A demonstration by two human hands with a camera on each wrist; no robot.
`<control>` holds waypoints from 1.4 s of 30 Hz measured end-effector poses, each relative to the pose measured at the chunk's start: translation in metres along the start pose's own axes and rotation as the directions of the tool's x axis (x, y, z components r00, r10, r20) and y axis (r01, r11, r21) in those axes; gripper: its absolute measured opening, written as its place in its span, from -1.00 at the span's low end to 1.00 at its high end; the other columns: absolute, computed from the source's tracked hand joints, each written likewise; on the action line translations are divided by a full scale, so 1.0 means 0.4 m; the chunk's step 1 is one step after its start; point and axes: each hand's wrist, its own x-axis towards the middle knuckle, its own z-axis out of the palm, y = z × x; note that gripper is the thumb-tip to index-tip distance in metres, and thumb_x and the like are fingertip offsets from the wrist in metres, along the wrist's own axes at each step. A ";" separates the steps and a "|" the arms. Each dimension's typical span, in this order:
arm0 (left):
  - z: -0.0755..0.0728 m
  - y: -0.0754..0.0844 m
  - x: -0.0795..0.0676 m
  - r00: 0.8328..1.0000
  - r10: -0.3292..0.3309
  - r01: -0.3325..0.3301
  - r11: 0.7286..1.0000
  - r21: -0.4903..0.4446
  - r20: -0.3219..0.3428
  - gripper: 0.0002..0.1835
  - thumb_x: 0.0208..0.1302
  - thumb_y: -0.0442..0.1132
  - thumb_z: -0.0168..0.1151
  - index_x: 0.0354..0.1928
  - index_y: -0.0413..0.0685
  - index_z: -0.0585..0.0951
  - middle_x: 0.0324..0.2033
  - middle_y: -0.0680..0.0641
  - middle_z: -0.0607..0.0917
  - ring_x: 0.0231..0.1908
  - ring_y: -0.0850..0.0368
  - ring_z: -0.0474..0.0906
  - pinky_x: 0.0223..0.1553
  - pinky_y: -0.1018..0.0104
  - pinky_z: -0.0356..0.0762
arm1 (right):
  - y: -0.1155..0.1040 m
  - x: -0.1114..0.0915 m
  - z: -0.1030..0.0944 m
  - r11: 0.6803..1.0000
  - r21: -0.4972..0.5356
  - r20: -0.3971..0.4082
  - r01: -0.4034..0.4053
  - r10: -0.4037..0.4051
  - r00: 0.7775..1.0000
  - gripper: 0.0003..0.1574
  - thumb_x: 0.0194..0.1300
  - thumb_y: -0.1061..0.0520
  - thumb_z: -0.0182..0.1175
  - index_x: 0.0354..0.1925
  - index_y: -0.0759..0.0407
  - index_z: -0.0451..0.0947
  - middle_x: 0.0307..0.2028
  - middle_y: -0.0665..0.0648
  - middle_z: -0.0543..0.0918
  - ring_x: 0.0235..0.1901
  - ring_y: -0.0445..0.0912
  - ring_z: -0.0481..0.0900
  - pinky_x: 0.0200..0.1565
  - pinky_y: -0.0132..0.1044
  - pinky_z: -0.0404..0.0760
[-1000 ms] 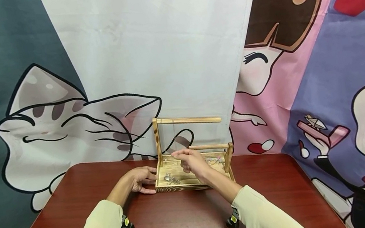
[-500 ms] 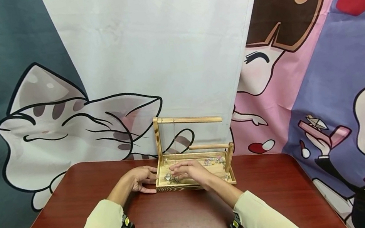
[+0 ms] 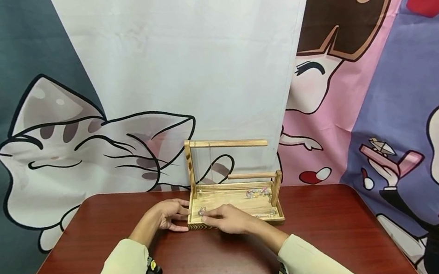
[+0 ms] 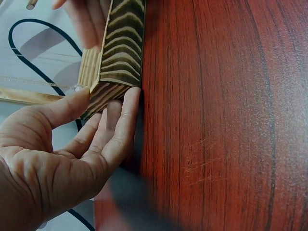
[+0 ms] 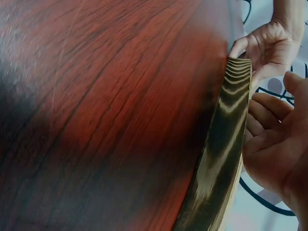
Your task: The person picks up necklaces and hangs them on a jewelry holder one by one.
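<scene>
A small wooden jewelry stand [image 3: 250, 205] with a shallow tray base sits at the back of the table. My left hand [image 3: 172, 214] grips its left end, thumb [image 4: 72, 107] up at the rim and fingers [image 4: 122, 118] against the end wall. Inside the tray's front left corner lies a silver necklace [image 3: 202, 211], partly hidden. Over it is my right hand [image 3: 231, 219], index finger and thumb close together right at the necklace; I cannot tell whether they pinch it. One thin necklace [image 3: 212, 166] hangs from the upper bar.
The stand's upper bar [image 3: 229, 144] and lower bar [image 3: 252, 176] rise over the tray. Colorful beaded jewelry [image 3: 258, 192] lies at the tray's back right, with small silver pieces [image 3: 272, 214] at front right. A printed cloth [image 3: 209, 63] hangs behind the reddish-brown table [image 3: 204, 265].
My right hand has come down from beside the hanging necklace to the silver necklace at the tray's front left. My left hand keeps its hold on the stand's end.
</scene>
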 end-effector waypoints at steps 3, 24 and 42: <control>0.000 -0.001 0.000 1.000 0.001 -0.001 1.000 0.001 0.004 -0.39 0.60 -0.45 0.21 0.61 -0.31 0.36 0.13 -0.26 0.76 0.12 -0.02 0.72 0.09 -0.08 0.92 | -0.003 0.000 0.006 0.989 -0.144 0.040 0.024 -0.018 0.999 -0.29 0.77 -0.36 0.04 0.50 0.02 0.67 0.47 0.02 0.71 0.53 0.00 0.61 0.62 0.01 0.59; 0.001 0.006 0.004 1.000 -0.014 0.014 1.000 0.001 0.005 -0.39 0.62 -0.44 0.19 0.63 -0.30 0.34 0.15 -0.26 0.74 0.09 0.00 0.73 0.06 -0.04 0.93 | -0.001 0.012 0.015 0.921 -0.368 0.082 0.129 -0.107 0.991 -0.34 0.82 -0.33 -0.02 0.40 0.03 0.71 0.34 0.04 0.81 0.32 -0.11 0.77 0.47 -0.11 0.72; -0.006 0.002 0.009 1.000 -0.030 0.030 0.999 -0.028 0.000 -0.36 0.61 -0.43 0.23 0.63 -0.29 0.32 0.17 -0.22 0.70 0.09 -0.01 0.71 0.09 -0.07 0.93 | 0.027 0.003 -0.014 0.914 -0.402 0.025 0.060 -0.055 0.998 -0.41 0.84 -0.31 -0.07 0.21 -0.06 0.78 0.24 0.06 0.84 0.26 0.04 0.81 0.44 0.00 0.74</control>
